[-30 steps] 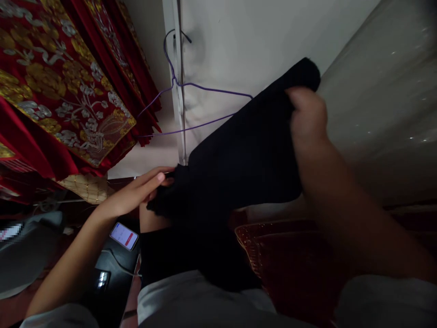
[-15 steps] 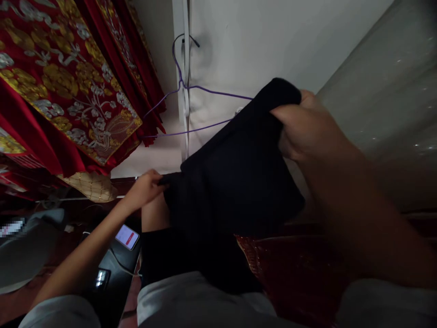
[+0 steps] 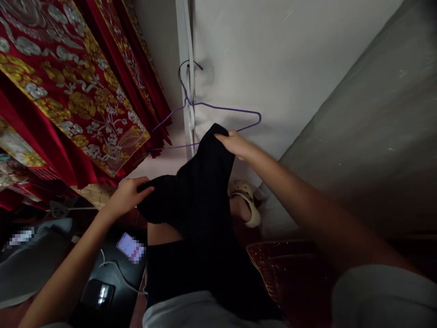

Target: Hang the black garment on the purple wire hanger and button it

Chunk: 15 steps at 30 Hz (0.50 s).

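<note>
A black garment [image 3: 198,191] is stretched between my two hands in front of me, its lower part hanging down over my lap. My left hand [image 3: 128,196] is closed on its left edge. My right hand [image 3: 235,143] grips its upper corner, raised close to a purple wire hanger [image 3: 218,109] that hangs on the white wall. The hanger is bare and the garment's corner sits just below its bottom wire.
Red and gold embroidered cloth [image 3: 68,86] hangs at the left. A phone [image 3: 131,248] with a cable lies on a black device [image 3: 102,287] at lower left. A beige sandal [image 3: 247,205] is by the wall. A red cushion [image 3: 290,273] is at lower right, a grey slab [image 3: 368,136] to the right.
My right hand has stretched forward and down with the garment's corner, away from the camera, toward the hanger. The garment now hangs narrower. My left hand shifted slightly left, still holding its edge.
</note>
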Tool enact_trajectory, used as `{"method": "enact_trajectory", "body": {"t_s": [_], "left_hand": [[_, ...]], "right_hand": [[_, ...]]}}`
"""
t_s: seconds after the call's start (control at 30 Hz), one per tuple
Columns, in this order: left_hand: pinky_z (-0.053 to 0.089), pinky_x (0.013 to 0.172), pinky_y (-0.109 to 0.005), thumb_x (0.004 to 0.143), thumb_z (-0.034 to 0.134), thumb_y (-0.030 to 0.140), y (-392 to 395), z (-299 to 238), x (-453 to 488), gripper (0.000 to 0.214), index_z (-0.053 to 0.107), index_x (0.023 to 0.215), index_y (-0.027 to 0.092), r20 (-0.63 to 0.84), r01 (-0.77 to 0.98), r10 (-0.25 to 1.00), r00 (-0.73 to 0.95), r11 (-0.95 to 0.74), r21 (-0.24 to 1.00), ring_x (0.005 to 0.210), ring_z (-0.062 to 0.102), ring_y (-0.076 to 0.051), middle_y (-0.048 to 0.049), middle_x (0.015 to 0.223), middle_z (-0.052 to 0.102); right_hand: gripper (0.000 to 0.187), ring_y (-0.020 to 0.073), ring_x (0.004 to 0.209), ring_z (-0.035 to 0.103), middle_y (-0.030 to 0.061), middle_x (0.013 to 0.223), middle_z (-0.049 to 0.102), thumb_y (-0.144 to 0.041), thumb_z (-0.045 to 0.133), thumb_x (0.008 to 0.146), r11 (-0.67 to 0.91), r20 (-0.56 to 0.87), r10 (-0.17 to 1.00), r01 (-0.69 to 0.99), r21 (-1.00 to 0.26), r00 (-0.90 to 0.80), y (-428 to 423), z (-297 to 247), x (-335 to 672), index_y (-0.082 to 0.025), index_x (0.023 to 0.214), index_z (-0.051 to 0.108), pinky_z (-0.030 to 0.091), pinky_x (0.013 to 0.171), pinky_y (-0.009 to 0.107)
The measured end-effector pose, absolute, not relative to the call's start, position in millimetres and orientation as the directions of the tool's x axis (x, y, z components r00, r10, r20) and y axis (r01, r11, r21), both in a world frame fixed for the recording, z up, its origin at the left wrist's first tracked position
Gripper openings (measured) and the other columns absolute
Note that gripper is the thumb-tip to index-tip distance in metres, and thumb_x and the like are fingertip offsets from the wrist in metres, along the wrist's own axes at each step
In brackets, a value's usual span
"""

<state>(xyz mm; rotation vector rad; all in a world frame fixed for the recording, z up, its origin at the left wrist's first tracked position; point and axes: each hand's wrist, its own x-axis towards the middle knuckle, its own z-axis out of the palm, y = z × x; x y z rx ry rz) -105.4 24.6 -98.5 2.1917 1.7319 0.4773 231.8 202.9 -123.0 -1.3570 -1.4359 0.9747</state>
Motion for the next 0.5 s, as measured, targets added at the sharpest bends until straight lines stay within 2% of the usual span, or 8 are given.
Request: {"method": "enact_trajectory", "body": {"t_s": [0.07,0.13,0.2,0.3,0.4,0.5], "left_hand": [[0.046,0.069,-0.03,0.098,0.052,0.046,28,-107,-115,0.033,0.066,0.083,0.021,0.085,0.959,0.983,0.161,-0.177,0.222,0.07,0.065,-0.023,-0.0062,0.071,0.066],[0.05,0.076,-0.034,0.098,0.049,0.04,33,-116,-124,0.03,0.068,0.086,0.021,0.096,0.977,0.987,0.129,-0.143,0.156,0.077,0.07,-0.028,-0.01,0.078,0.071],[0.052,0.093,-0.041,0.096,0.047,0.032,40,-124,-127,0.025,0.069,0.093,0.019,0.172,0.96,0.975,0.139,-0.176,0.219,0.101,0.072,-0.032,-0.0148,0.102,0.076],[0.041,0.118,-0.045,0.094,0.045,0.025,58,-125,-114,0.025,0.067,0.103,0.017,0.408,0.873,0.904,0.126,-0.297,0.388,0.136,0.057,-0.03,-0.0161,0.134,0.067],[0.038,0.121,-0.042,0.096,0.043,0.022,88,-113,-89,0.025,0.066,0.105,0.016,0.533,0.778,0.845,0.032,-0.356,0.518,0.138,0.056,-0.026,-0.0142,0.135,0.067],[0.042,0.117,-0.039,0.094,0.041,0.017,125,-96,-68,0.027,0.067,0.101,0.016,0.573,0.746,0.818,-0.046,-0.354,0.564,0.128,0.062,-0.025,-0.0125,0.128,0.071]], "right_hand": [[0.026,0.016,0.057,0.053,-0.0007,0.06,0.056,-0.036,0.07,0.084,0.139,0.158,0.987,0.352,-0.925,0.024,202,-121,245,-0.02,0.066,0.061,0.04,0.055,0.028],[0.032,0.0143,0.053,0.048,-0.0021,0.055,0.049,-0.04,0.075,0.079,0.231,0.254,0.967,0.429,-0.873,-0.003,191,-110,259,-0.021,0.061,0.057,0.034,0.051,0.027],[0.036,0.0139,0.053,0.046,-0.002,0.054,0.046,-0.042,0.076,0.078,0.306,0.331,0.943,0.501,-0.809,-0.041,174,-95,270,-0.021,0.057,0.054,0.03,0.049,0.027],[0.041,0.0133,0.053,0.044,-0.0015,0.051,0.041,-0.041,0.073,0.079,0.357,0.386,0.92,0.567,-0.742,-0.074,153,-76,273,-0.022,0.053,0.048,0.026,0.048,0.026],[0.045,0.0115,0.05,0.04,-0.0021,0.051,0.039,-0.039,0.072,0.078,0.343,0.356,0.93,0.56,-0.754,-0.089,145,-70,269,-0.022,0.05,0.041,0.025,0.048,0.026],[0.043,0.0107,0.05,0.04,-0.0023,0.052,0.041,-0.037,0.069,0.08,0.319,0.325,0.942,0.543,-0.777,-0.087,144,-72,267,-0.022,0.052,0.041,0.025,0.049,0.026]]}}
